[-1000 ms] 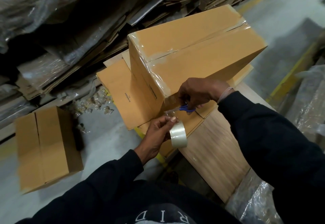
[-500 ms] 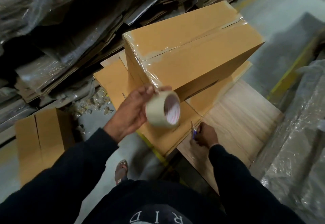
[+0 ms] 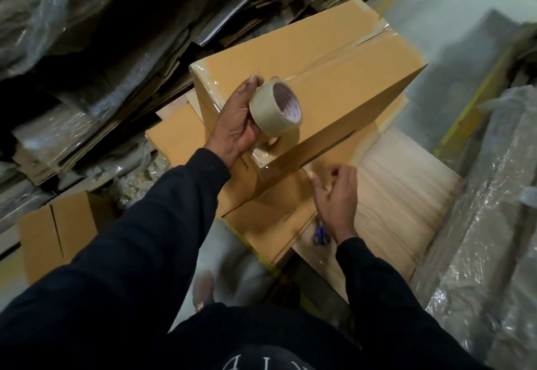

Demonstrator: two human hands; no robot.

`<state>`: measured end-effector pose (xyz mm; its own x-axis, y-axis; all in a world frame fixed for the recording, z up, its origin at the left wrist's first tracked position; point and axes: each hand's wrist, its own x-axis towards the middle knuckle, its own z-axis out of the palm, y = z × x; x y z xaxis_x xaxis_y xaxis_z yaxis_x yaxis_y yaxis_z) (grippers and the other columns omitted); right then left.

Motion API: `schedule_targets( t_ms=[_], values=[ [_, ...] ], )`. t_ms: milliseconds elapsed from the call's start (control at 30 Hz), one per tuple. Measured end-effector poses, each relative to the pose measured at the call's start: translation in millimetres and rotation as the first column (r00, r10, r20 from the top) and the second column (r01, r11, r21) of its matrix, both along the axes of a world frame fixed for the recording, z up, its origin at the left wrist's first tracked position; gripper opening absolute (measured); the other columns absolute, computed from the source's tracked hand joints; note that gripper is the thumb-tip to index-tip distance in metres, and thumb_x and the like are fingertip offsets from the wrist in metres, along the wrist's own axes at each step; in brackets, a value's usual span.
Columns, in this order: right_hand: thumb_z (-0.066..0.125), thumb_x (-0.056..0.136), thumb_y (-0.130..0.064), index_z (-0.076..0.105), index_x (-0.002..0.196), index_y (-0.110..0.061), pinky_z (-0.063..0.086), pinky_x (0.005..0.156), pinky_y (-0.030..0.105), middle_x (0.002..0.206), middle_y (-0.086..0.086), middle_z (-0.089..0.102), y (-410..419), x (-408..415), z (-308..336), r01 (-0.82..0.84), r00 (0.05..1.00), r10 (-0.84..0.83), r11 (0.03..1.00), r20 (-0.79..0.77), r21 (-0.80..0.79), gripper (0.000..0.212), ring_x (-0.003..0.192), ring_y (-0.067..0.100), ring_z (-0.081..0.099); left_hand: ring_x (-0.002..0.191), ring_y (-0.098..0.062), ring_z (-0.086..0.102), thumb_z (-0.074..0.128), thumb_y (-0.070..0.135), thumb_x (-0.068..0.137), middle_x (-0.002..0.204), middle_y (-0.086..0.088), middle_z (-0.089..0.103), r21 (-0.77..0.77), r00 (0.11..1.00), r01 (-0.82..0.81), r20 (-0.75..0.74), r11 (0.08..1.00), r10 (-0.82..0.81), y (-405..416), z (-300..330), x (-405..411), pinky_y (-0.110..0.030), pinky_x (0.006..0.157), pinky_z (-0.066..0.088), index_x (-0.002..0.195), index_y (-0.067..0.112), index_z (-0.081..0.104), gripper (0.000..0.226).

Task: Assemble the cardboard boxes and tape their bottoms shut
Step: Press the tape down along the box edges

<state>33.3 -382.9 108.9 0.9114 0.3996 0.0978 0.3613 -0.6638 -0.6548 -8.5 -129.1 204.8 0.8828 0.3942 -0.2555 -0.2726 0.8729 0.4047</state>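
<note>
Setting: warehouse floor (image 3: 436, 20), seen from a head camera looking down; flattened cardboard (image 3: 261, 0) heaped at 11 to 12 o'clock, plastic-wrapped bundles (image 3: 494, 209) at 3 o'clock.
Nearest: person's dark sleeves (image 3: 145, 238) rising from 6 o'clock.
Scissors (image 3: 320, 235): blue-handled, lying on a wooden board (image 3: 406, 195) at 5 o'clock, just below the right wrist.
Right hand (image 3: 337, 198): holds nothing, fingers loosely curled, hovering over flat boxes (image 3: 267, 224) stacked on the board.
Left hand (image 3: 238, 119): grasping a tape roll (image 3: 276, 108), thumb on top and fingers beneath, raised in front of the box.
Box (image 3: 334, 84): assembled, at centre, standing on the flat boxes with its bottom up; clear tape runs along the centre seam and over the near end.
Second box (image 3: 58, 233): on the floor at 8 o'clock, apart from the work.
Stage: this box looks sealed; moving it aside likely comes next.
Risk: the tape's loose end, which I cannot see, may stick back onto the roll and be hard to find.
Risk: shifting the flat boxes could knock the scissors off the board's edge.
</note>
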Motion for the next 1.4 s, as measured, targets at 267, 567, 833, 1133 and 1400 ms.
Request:
schedule_targets(
  t_ms=[267, 567, 833, 1133, 1400],
  values=[
    [0.045, 0.082, -0.092, 0.018, 0.162, -0.008, 0.000, 0.129, 0.066, 0.169, 0.023, 0.025, 88.4, 16.7, 40.3, -0.442, 0.832, 0.417, 0.897, 0.366, -0.018, 0.119, 0.161, 0.039, 0.020, 0.101, -0.025, 0.074, 0.057, 0.020, 0.109, 0.106, -0.013, 0.075, 0.070, 0.995, -0.054, -0.080, 0.996, 0.060, -3.0, -5.3, 2.5, -0.046, 0.099, 0.058, 0.096, 0.010, 0.067, 0.019],
    [0.071, 0.077, -0.077, 0.009, 0.163, 0.002, -0.002, 0.132, 0.052, 0.169, 0.023, 0.025, 78.6, 29.9, 32.9, -0.494, 0.811, 0.493, 0.865, 0.316, -0.083, 0.132, 0.159, 0.035, 0.024, 0.113, -0.027, 0.069, 0.053, 0.018, 0.110, 0.118, -0.017, 0.072, 0.037, 0.997, -0.058, -0.052, 0.998, 0.060, -3.1, -8.3, 0.9, -0.045, 0.104, 0.057, 0.096, 0.010, 0.067, 0.021],
    [0.081, 0.053, -0.085, -0.029, 0.163, -0.016, -0.010, 0.126, 0.047, 0.177, 0.003, -0.011, 75.6, 11.7, 58.1, -0.417, 0.909, 0.417, 0.909, -0.023, 0.015, 0.170, 0.160, 0.035, -0.018, 0.108, -0.022, 0.071, 0.054, 0.017, 0.109, 0.117, -0.013, 0.068, 0.068, 0.997, -0.052, -0.062, 0.996, 0.056, -5.2, -9.2, 0.0, -0.039, 0.096, 0.060, 0.099, 0.010, 0.064, 0.016],
    [0.082, 0.055, -0.084, -0.020, 0.164, -0.003, -0.016, 0.126, 0.040, 0.169, -0.008, -0.021, 85.4, 0.7, 51.9, -0.376, 0.924, 0.379, 0.925, 0.051, -0.054, 0.170, 0.159, 0.027, -0.026, 0.105, -0.022, 0.072, 0.055, 0.018, 0.109, 0.115, -0.014, 0.073, 0.083, 0.994, -0.044, -0.097, 0.996, 0.052, -2.3, -6.2, -1.2, -0.038, 0.092, 0.062, 0.099, 0.011, 0.067, 0.016],
    [0.078, 0.054, -0.087, -0.025, 0.164, -0.010, -0.011, 0.129, 0.048, 0.166, -0.015, -0.035, 83.3, -1.9, 62.6, -0.374, 0.927, 0.374, 0.927, -0.010, -0.008, 0.169, 0.156, 0.025, -0.029, 0.112, -0.023, 0.068, 0.053, 0.022, 0.109, 0.116, -0.010, 0.071, 0.102, 0.997, 0.000, -0.079, 0.995, 0.008, -4.3, -3.4, -4.0, -0.040, 0.094, 0.060, 0.099, 0.014, 0.066, 0.018]
  ],
)
